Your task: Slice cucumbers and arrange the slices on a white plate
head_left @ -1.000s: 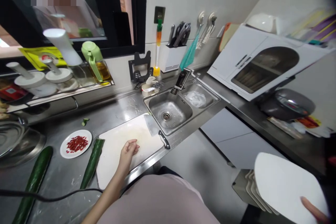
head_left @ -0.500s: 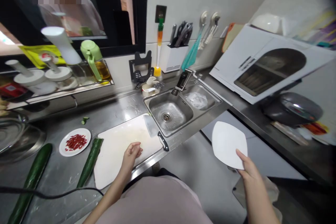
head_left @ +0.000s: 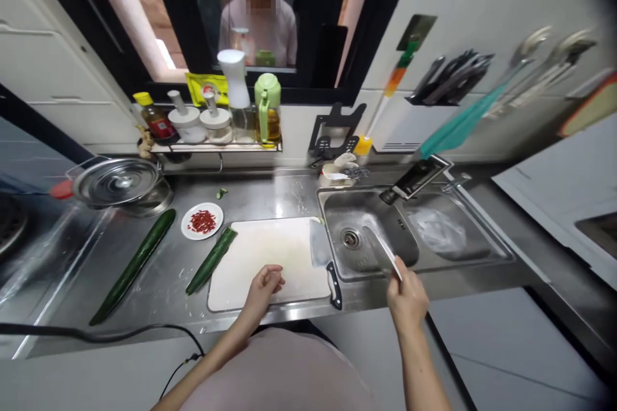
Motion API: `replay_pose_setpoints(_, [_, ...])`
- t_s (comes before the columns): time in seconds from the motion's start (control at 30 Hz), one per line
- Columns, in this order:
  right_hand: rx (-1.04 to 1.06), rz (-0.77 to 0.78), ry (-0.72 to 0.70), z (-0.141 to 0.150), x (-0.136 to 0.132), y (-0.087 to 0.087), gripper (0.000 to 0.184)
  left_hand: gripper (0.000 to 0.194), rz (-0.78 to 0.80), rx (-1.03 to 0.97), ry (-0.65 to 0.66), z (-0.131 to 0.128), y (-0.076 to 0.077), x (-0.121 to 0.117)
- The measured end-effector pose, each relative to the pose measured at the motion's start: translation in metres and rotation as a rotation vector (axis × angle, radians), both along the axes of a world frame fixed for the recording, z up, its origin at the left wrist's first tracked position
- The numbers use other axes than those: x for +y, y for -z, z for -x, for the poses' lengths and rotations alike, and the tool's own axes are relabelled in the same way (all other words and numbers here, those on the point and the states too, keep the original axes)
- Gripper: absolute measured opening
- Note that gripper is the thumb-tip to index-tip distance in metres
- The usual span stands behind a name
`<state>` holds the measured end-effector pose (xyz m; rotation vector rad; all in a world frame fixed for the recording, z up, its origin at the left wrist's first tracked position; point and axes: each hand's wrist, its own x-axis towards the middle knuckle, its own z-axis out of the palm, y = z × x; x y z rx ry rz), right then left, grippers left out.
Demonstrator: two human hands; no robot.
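Observation:
My right hand grips a white plate by its near edge. The plate is seen almost edge-on, above the front of the left sink basin. Over the front part of a white cutting board, my left hand has its fingers curled in. Whether anything is inside those fingers is hidden. A kitchen knife with a black handle lies across the board's right end. A cut cucumber rests along the board's left edge.
Further left lie a whole cucumber and a small plate of red pieces. A lidded pot stands behind them. Seasoning jars and an oil bottle line a rack. The faucet reaches over the sink; a black cable crosses the front left.
My view has turned left. My right hand has brought the plate from over the floor at the right to the sink and tipped it edge-on. My left hand stays curled over the board.

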<state>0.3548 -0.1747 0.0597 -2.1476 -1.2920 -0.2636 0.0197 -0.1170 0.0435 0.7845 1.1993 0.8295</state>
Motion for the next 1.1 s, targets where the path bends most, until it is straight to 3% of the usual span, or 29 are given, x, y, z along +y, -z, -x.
replay_pose_setpoints(0.13, [-0.080,0.050,-0.047,0.004,0.018,0.002,0.041,0.045,0.007,0.023,-0.034,0.001,0.003,0.000])
replay_pose_setpoints(0.23, [-0.020,0.029,-0.042,0.000,0.030,0.004,0.042,0.045,0.022,0.031,-0.069,0.000,0.002,0.004])
replay_pose_setpoints(0.3, [0.097,-0.035,-0.003,-0.004,0.039,0.005,0.045,0.046,0.035,0.037,-0.089,0.000,0.001,0.007])
replay_pose_setpoints(0.43, [0.443,-0.151,0.222,-0.013,0.065,0.010,0.051,0.048,0.057,0.053,-0.115,-0.001,0.002,0.011])
replay_pose_setpoints(0.53, [0.708,-0.158,0.252,-0.008,0.092,0.015,0.047,0.047,0.070,0.065,-0.128,-0.002,0.005,0.013])
replay_pose_setpoints(0.7, [1.217,-0.163,0.142,0.032,0.154,0.032,0.042,0.046,0.079,0.073,-0.151,-0.004,0.010,0.015])
replay_pose_setpoints(0.8, [1.421,-0.107,0.058,0.064,0.193,0.044,0.039,0.045,0.079,0.076,-0.175,-0.004,0.012,0.018])
replay_pose_setpoints(0.97, [1.546,-0.072,0.033,0.110,0.248,0.060,0.031,0.048,0.097,0.095,-0.204,0.005,0.015,0.022])
replay_pose_setpoints(1.1, [1.582,-0.037,0.015,0.135,0.276,0.072,0.029,0.050,0.105,0.098,-0.251,0.016,0.017,0.019])
